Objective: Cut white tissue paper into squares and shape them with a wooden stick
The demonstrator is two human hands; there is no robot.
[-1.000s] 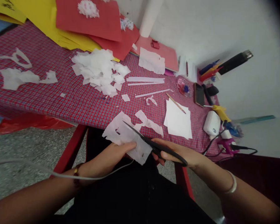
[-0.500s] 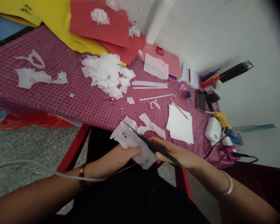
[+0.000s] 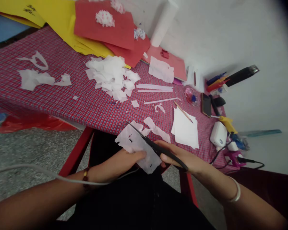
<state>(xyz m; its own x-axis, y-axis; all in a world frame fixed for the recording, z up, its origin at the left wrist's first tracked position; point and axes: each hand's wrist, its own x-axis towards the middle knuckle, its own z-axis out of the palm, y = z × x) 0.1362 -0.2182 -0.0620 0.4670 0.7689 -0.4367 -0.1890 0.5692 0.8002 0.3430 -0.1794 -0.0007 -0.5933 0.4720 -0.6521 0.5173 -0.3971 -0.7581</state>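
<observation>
A thin white sheet of tissue paper [image 3: 134,140], with ragged edges and small holes, is pinched in my left hand [image 3: 127,159], thumb on top. My right hand [image 3: 175,155] grips black scissors [image 3: 158,148], whose blades point up and left across the paper. The fingers inside the scissor handles are partly hidden. Just beyond the blades, a cut scrap of white paper [image 3: 157,129] lies at the table's front edge. Farther back rests a pile of white paper pieces [image 3: 112,76].
Thin white strips [image 3: 155,86] and a stack of white paper [image 3: 186,129] with a pencil [image 3: 183,111] lie on the checked tablecloth [image 3: 86,107]. Red sheets [image 3: 105,33] are at the back. A phone [image 3: 205,104] and a white device [image 3: 218,134] stand right. A cable [image 3: 50,174] crosses my left forearm.
The paper's far left part has shifted slightly and lies flatter around the scissor blades. Both hands keep their hold, and the view has moved a little.
</observation>
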